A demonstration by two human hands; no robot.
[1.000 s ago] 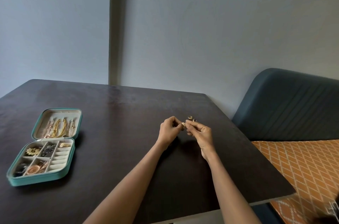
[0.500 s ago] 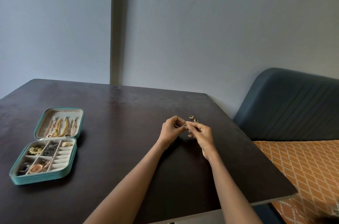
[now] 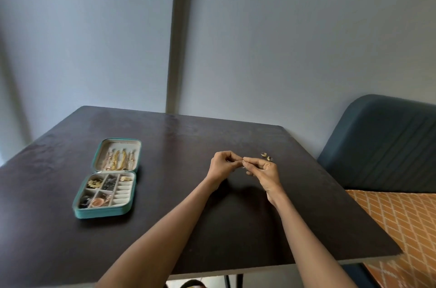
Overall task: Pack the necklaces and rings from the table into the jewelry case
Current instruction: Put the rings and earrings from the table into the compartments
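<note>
A teal jewelry case (image 3: 79, 211) lies open on the left of the dark table (image 3: 179, 141). Gold necklaces (image 3: 118, 158) hang in its lid, and its tray compartments hold earrings and other pieces. My left hand (image 3: 223, 165) and my right hand (image 3: 264, 169) meet at the fingertips over the table's middle right, both pinching one small ring (image 3: 243, 164). Two more rings (image 3: 266, 156) lie on the table just beyond my right hand.
A dark blue chair back (image 3: 382, 144) and an orange patterned seat cushion (image 3: 401, 221) stand at the table's right edge. A grey wall rises behind the table. The case sits well left of my hands.
The view has shifted, so the case now appears closer to the centre. My hands stay together on the small ring, with little movement of their own.
</note>
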